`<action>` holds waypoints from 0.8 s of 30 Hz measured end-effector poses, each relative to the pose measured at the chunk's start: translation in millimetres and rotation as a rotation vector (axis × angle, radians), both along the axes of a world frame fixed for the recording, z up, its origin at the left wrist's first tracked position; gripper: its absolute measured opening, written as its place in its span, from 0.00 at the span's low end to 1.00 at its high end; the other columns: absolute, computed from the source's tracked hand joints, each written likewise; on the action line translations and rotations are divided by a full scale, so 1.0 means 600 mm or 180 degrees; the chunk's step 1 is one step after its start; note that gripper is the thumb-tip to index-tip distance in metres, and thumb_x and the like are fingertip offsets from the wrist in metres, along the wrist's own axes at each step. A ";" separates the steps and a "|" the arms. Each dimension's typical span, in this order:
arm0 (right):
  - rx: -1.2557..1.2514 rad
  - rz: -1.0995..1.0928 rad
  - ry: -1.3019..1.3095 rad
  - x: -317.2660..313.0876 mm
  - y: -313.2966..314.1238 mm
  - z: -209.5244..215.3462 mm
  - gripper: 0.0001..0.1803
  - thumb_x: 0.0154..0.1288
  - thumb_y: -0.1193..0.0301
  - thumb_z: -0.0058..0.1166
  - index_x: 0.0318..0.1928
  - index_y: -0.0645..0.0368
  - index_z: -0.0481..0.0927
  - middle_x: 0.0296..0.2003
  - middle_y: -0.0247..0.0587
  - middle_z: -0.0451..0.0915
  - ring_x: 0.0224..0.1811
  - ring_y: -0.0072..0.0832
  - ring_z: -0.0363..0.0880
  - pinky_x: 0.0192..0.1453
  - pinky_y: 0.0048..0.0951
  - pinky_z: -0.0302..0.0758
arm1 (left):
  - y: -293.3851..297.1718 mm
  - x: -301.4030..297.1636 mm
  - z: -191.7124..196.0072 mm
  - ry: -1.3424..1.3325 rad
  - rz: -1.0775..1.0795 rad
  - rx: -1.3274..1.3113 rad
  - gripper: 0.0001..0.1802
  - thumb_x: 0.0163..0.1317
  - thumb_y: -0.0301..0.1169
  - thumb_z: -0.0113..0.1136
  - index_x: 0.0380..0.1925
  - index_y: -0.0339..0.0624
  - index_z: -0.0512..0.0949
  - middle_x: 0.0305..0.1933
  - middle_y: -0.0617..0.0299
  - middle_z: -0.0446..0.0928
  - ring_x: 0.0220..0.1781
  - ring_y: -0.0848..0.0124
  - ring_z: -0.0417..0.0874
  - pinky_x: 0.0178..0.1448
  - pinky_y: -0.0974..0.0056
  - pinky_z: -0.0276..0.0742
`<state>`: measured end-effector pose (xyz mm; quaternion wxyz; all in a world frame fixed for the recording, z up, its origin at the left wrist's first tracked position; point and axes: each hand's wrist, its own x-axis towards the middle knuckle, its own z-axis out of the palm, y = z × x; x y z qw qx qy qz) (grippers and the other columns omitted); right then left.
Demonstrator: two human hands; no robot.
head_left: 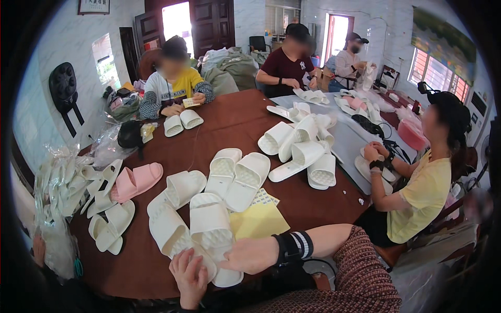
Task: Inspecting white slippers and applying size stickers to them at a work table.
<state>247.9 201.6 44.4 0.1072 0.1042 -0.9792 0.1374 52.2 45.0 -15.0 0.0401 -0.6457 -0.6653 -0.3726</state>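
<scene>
Left hand (189,274) and right hand (250,255) both clamp one cream slide (209,237) at the near desk (235,112) edge — left fingers curl over the heel end, right grips the opposite side, likely to pin it flat, sole up. The sole is moulded foam with a dimpled grid, rounded toe, thick strap. Just beyond the grip: a yellow sheet (258,221) and a sticker sheet (264,197), within reach. More cream slides (237,177) lie farther out; a pink pair (136,180) sits off left. Bagged slides (60,182) are piled at the far left edge.
</scene>
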 end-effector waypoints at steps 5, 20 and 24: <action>0.0019 0.0016 0.0262 0.008 -0.010 0.002 0.13 0.56 0.72 0.52 0.40 0.67 0.74 0.26 0.49 0.75 0.26 0.47 0.79 0.27 0.43 0.75 | -0.005 0.001 0.003 0.0016 -0.0014 -0.0052 0.16 0.52 0.29 0.62 0.43 0.42 0.80 0.58 0.53 0.74 0.64 0.50 0.69 0.68 0.47 0.58; -0.0054 0.0056 -0.0233 0.003 -0.008 -0.009 0.08 0.57 0.72 0.52 0.35 0.62 0.73 0.28 0.50 0.77 0.24 0.50 0.80 0.28 0.44 0.76 | -0.009 0.010 0.014 0.0027 -0.0006 -0.0059 0.17 0.50 0.26 0.63 0.43 0.40 0.80 0.58 0.52 0.75 0.63 0.50 0.70 0.68 0.48 0.58; 0.0034 -0.0023 0.0011 0.013 -0.018 -0.001 0.09 0.58 0.72 0.51 0.38 0.63 0.72 0.26 0.51 0.76 0.23 0.48 0.80 0.25 0.44 0.75 | -0.011 0.010 0.010 0.0076 0.0036 -0.0061 0.17 0.50 0.26 0.62 0.43 0.41 0.80 0.58 0.53 0.75 0.63 0.50 0.70 0.68 0.47 0.59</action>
